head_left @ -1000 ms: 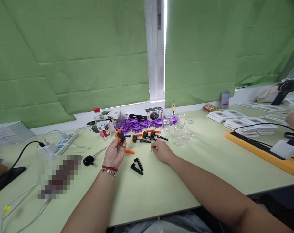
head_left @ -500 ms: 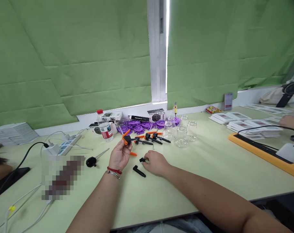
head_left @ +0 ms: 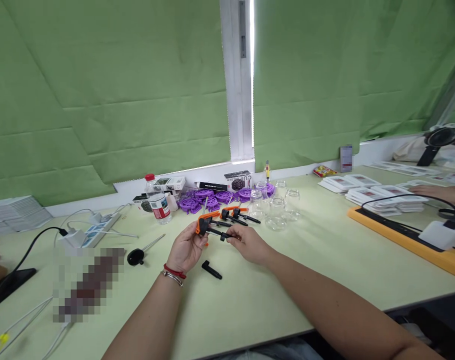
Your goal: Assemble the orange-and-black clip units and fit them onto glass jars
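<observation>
My left hand (head_left: 185, 251) grips an orange-and-black clamp-like part (head_left: 202, 226), whose dark rod points right. At the rod's end, my right hand (head_left: 250, 243) pinches a small black plastic piece (head_left: 223, 236); whether it is fitted on the rod I cannot tell. Below the hands lies a loose black L-shaped piece (head_left: 211, 270). Several similar orange-and-black parts (head_left: 235, 217) rest just behind my hands. To the left is a tool with a round black head and thin metal shaft (head_left: 136, 256).
Purple plastic wheel-shaped parts (head_left: 212, 203), several glass jars (head_left: 277, 214) and a red-capped bottle (head_left: 158, 202) stand behind. Card stacks (head_left: 385, 197) and an orange-edged black bar (head_left: 400, 240) are at right, with another person's hand (head_left: 437, 192). A power strip (head_left: 102, 230) and cables lie left.
My right hand has lifted the small black piece from near the table up to the rod. The left hand has tilted its clamp-like part, bringing it slightly lower and nearer the right hand.
</observation>
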Action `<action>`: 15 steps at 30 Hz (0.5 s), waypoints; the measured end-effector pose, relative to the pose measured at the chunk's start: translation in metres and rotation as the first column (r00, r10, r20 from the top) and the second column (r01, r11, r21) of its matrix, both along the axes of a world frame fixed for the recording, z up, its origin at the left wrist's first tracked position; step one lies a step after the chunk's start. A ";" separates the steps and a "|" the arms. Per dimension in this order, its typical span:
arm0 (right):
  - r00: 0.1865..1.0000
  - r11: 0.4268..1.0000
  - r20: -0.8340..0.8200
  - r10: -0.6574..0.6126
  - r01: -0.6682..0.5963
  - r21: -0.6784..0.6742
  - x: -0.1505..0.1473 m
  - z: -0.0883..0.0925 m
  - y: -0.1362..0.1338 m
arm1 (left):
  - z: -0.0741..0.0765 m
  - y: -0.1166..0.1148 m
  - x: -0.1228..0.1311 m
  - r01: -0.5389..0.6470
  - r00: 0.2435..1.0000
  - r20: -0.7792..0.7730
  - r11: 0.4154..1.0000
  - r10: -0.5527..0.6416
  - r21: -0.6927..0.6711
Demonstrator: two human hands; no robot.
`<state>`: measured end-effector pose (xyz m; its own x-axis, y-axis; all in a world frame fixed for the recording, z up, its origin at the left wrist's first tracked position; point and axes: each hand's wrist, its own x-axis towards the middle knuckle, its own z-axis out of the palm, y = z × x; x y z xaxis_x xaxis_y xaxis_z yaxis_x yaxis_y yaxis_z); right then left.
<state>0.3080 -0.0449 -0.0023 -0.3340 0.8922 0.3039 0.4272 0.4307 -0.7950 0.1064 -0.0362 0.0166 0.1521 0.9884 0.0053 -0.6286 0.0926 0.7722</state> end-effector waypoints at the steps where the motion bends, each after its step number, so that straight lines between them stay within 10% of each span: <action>1: 1.000 1.000 -0.013 0.006 -0.006 -0.014 0.000 -0.001 0.000 | 0.000 0.000 0.000 0.008 1.000 -0.002 1.000 -0.008 0.002; 15: 1.000 0.999 -0.012 -0.008 0.008 0.034 -0.003 -0.001 -0.004 | 0.000 -0.006 0.004 0.107 0.987 -0.136 0.987 -0.091 0.120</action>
<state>0.3050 -0.0487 -0.0030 -0.3232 0.8840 0.3377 0.4215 0.4539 -0.7850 0.1108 -0.0417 0.0168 0.2569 0.9609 0.1032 -0.5148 0.0457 0.8561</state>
